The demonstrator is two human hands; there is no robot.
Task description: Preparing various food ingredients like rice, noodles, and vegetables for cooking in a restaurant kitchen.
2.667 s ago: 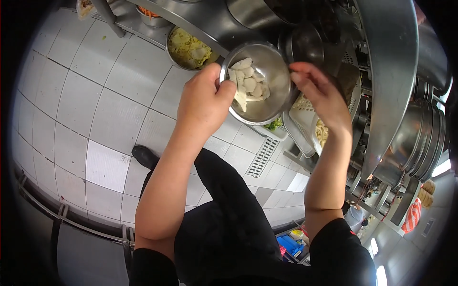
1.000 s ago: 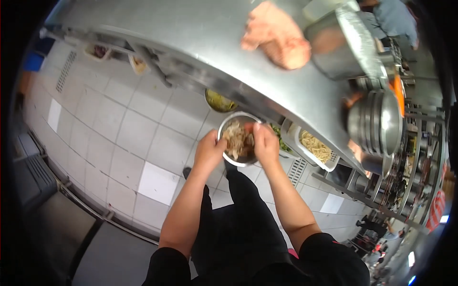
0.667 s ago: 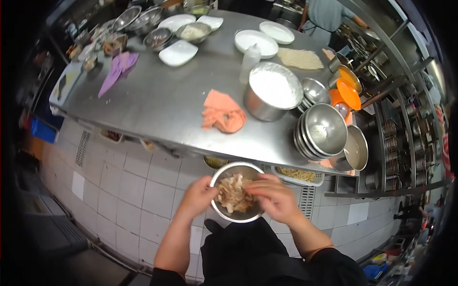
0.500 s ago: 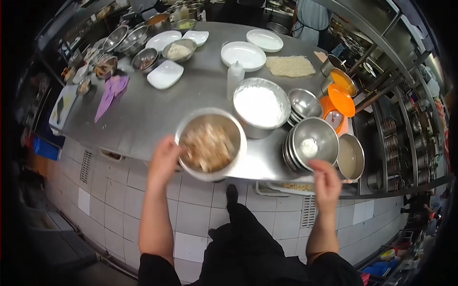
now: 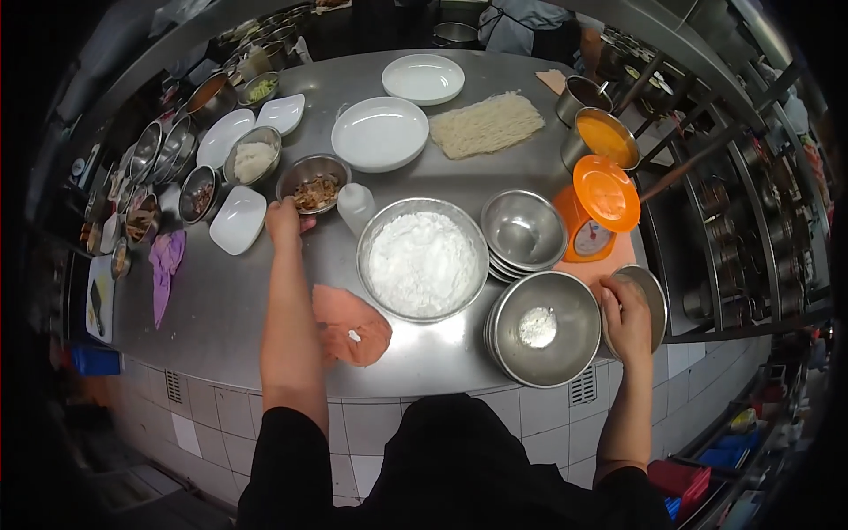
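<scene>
My left hand [image 5: 287,224] is closed on the near rim of a small steel bowl [image 5: 312,165] with brown food pieces in it. At the table's right end, my right hand [image 5: 627,316] grips the rim of a steel pot [image 5: 660,305], partly hidden behind it. A large steel bowl [image 5: 483,256] of white powder stands between my arms. Just left of it is a white squeeze bottle [image 5: 357,207]. Beside the pot, stacked steel bowls [image 5: 572,340] hold a little white powder in the top one. An orange cloth [image 5: 353,325] lies near my left forearm.
More stacked steel bowls [image 5: 526,225] and an orange scale [image 5: 594,237] stand to the right. Farther off are white plates [image 5: 380,132], a pale noodle-like sheet [image 5: 486,124] and an orange-filled pot [image 5: 576,152]. Bowls and a purple cloth [image 5: 166,261] lie left. A person [image 5: 530,35] stands across the table.
The food bowl has gone from the near table edge to farther back left, my left hand on it. My right hand has moved from the stacked bowls to the pot. The orange cloth now shows.
</scene>
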